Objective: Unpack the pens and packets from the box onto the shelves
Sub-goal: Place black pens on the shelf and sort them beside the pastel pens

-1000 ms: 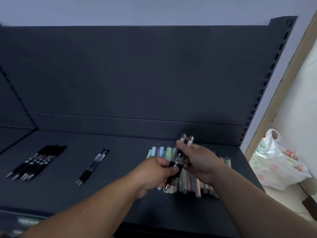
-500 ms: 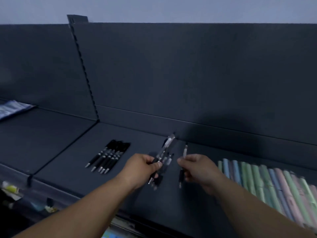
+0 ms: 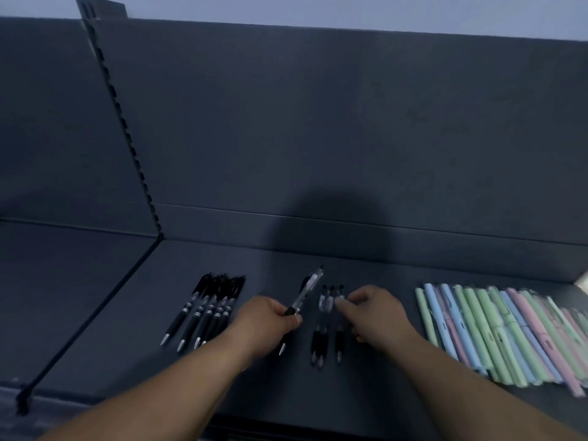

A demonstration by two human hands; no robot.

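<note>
As the head view showed, the left grip point(image 3: 270, 319) pinched one black pen point(image 3: 305, 292) at its rubber sleeve, tilted above the shelf point(image 3: 111, 329). The right grip point(image 3: 375, 316) touched three laid pens point(image 3: 327, 326) — pinching or resting, could not tell. Pens looked light, stiff, smooth — best taken mid-barrel.

Shelf deck point(image 3: 286, 256): open strip behind the pen rows to the back panel point(image 3: 318, 138); black pens point(image 3: 206, 308) left, pastel pens point(image 3: 496, 332) right; three loose pens point(image 3: 327, 326) seemingly fill the gap between.
</note>
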